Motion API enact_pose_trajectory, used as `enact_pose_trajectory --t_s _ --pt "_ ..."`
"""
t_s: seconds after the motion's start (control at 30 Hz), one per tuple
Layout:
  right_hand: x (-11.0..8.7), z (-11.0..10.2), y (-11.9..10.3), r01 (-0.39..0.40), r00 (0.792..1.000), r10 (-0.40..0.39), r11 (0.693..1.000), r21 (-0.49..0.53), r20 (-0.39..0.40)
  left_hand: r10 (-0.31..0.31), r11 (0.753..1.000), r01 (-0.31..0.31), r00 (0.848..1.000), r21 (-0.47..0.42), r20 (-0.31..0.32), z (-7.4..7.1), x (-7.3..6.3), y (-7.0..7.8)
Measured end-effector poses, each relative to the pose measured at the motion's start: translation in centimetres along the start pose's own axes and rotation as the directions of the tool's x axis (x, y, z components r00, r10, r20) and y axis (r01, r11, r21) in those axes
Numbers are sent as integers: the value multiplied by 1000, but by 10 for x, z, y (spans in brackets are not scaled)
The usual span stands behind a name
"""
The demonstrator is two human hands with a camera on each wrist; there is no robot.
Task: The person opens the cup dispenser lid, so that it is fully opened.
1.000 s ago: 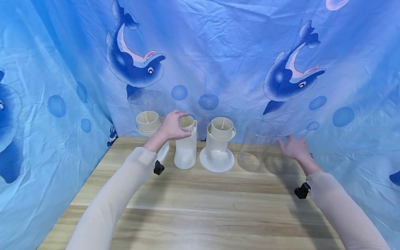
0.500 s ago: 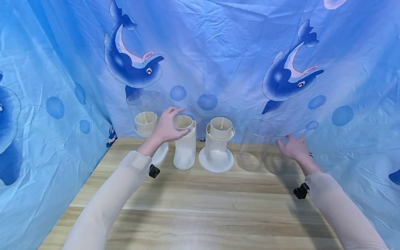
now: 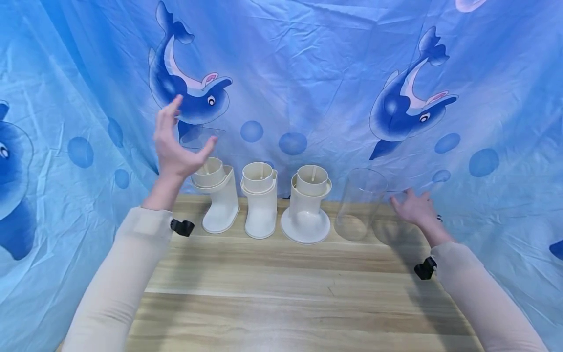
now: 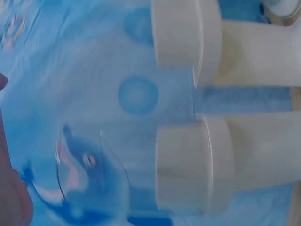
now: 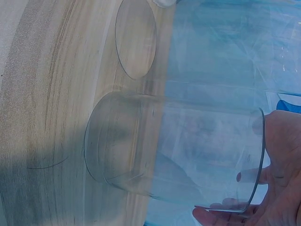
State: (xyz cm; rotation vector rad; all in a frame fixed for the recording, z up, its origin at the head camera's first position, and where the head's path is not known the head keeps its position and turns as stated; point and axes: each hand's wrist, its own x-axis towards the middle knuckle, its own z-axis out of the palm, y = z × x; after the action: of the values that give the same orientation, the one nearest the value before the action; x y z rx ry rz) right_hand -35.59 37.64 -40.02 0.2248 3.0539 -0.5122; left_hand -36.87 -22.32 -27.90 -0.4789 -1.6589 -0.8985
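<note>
My left hand is raised at the left, thumb and fingers spread in a wide curve with nothing gripped. It overlaps the upper part of a clear cylinder that rises from the left white stand. In the left wrist view, two white stand cups lie ahead of the hand. At the right, my right hand holds the top rim of another clear cylinder, fingers and thumb around its rim. That cylinder stands upright on the wooden table.
A second white stand and a round-based white stand line the table's back. Between the round-based one and my right hand stands a further clear cylinder. A blue dolphin-print cloth hangs behind and at the sides.
My left hand has left the middle stand's cup, moving left and up to the cylinder on the left stand. My right hand has stayed in place.
</note>
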Motion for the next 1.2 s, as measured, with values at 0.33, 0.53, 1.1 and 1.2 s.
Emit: enact_pose_trajectory --t_s 0.33,0.53,1.1,1.2 --pt "0 -10 -3 15 1000 -15 1000 -13 1 -564 818 576 801 -2 200 -34 -48 -61" --pt "-1 -22 -6 24 1000 -24 1000 -19 17 -614 761 649 731 -23 299 -26 -79 -73" --pt "-12 -91 -199 430 764 -321 900 72 -560 -616 772 634 723 57 313 -9 -95 -64" --pt "-18 -73 -260 556 746 -415 818 145 -521 -623 768 635 714 78 318 -10 -95 -60"
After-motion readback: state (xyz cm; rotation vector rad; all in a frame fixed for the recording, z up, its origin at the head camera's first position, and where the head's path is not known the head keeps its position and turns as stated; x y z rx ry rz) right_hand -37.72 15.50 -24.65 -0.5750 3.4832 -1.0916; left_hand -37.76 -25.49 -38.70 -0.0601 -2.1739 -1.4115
